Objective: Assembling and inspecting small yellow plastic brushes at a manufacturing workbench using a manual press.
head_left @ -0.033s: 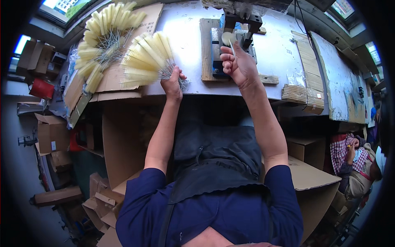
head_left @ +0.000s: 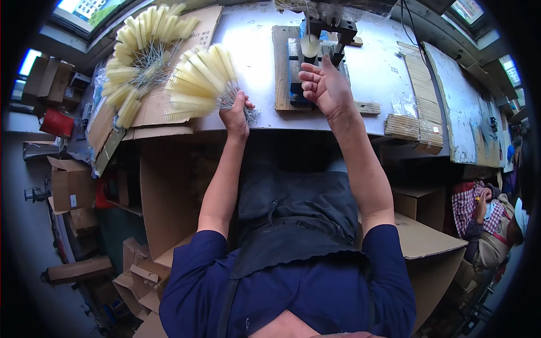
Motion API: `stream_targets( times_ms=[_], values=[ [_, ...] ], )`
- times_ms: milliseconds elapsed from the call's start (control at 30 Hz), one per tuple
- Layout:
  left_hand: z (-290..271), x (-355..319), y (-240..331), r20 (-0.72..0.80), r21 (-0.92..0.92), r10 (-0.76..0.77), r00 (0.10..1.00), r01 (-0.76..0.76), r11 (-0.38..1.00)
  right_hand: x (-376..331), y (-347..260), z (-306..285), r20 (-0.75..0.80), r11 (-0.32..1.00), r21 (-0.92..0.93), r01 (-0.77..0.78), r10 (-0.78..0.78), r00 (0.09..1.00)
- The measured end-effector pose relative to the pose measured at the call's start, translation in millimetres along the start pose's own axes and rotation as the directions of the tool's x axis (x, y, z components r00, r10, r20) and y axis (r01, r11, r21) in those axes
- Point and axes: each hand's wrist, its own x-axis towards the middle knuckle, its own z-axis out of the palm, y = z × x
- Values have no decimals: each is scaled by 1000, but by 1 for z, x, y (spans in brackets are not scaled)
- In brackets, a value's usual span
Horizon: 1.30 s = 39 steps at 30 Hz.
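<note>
By the left hand (head_left: 235,114), a fan of pale-yellow bristle brushes with thin silvery wire stems (head_left: 197,84) is clasped at the stems, its heads splayed beyond and leftward. The right hand (head_left: 332,90) is held loosely opened, just short of a whitish rounded piece (head_left: 309,47) at the black metal press (head_left: 333,25).

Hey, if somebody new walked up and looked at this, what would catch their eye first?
Probably the big fan of pale yellow brushes, its wire stems gathered in the left hand, with a larger brush pile on cardboard at the upper left. Next, at the upper middle, the right hand is raised by a black metal fixture, near a blurred pale piece.
</note>
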Motion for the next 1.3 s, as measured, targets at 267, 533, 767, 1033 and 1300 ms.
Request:
stream_targets(
  times_ms=[267, 533, 767, 1033, 1300],
  values=[
    [3, -3, 0, 31, -19, -18, 999, 19, 1000, -8, -12, 21, 48, 986, 165, -38, 31, 998],
    [-7, 4, -8, 27, 2, -3, 1000, 3, 1000, 23, 36, 20, 181, 982, 130, -134, 109, 977],
    [5, -5, 1, 38, -32, -50, 998, 51, 998, -3, 79, 47, 10, 994, -70, -85, 86, 996],
    [8, -7, 11, 22, 53, 10, 1000, -11, 999, 29, 138, 63, -19, 352, -905, 238, -593, 805],
    [9, -6, 9, 19, 148, 53, 998, -56, 987, 66, 118, 80, -62, 209, -978, 0, -290, 955]
  ],
)
